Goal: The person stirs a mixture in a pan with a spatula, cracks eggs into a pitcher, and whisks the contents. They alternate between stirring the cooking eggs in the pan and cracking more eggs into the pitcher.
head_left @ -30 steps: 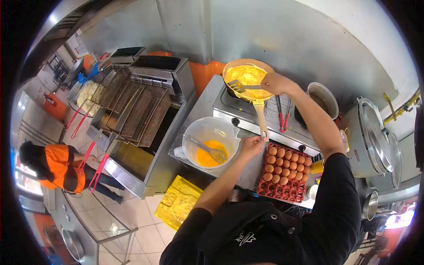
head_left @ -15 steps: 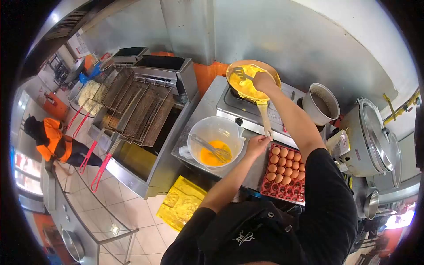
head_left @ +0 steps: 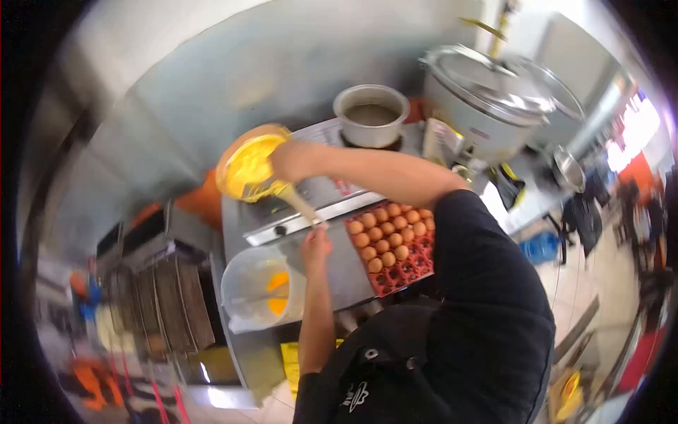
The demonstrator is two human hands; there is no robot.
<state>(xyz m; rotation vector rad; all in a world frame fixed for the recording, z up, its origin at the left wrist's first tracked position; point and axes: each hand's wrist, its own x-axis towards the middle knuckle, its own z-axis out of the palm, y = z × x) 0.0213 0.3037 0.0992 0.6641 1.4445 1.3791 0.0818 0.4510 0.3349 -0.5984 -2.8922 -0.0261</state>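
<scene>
My left hand (head_left: 316, 246) grips the end of the handle of a frying pan (head_left: 224, 157) that holds yellow egg. Above the pan's right side, my right hand (head_left: 295, 160) is closed on a spatula (head_left: 261, 189), whose slotted head lies at the pan's near rim. The pan is at the left part of a gas stove (head_left: 261, 233). Below it stands a translucent bowl (head_left: 240, 283) with orange-yellow liquid, blurred. A red tray (head_left: 385, 284) of brown eggs sits right of my left hand, with some hollows bare.
A pot (head_left: 371, 136) with dark liquid stands on the stove's right side. Farther right are a large lidded cooker (head_left: 473, 116) and a metal bowl (head_left: 567, 169). Fryer baskets (head_left: 166, 304) are at the left, and a yellow crate (head_left: 290, 364) is below the counter.
The view has swung to the right, so the counter appears farther left and rotated. The spatula head has shifted from the pan's far-left part to its near rim. Both hands keep their holds.
</scene>
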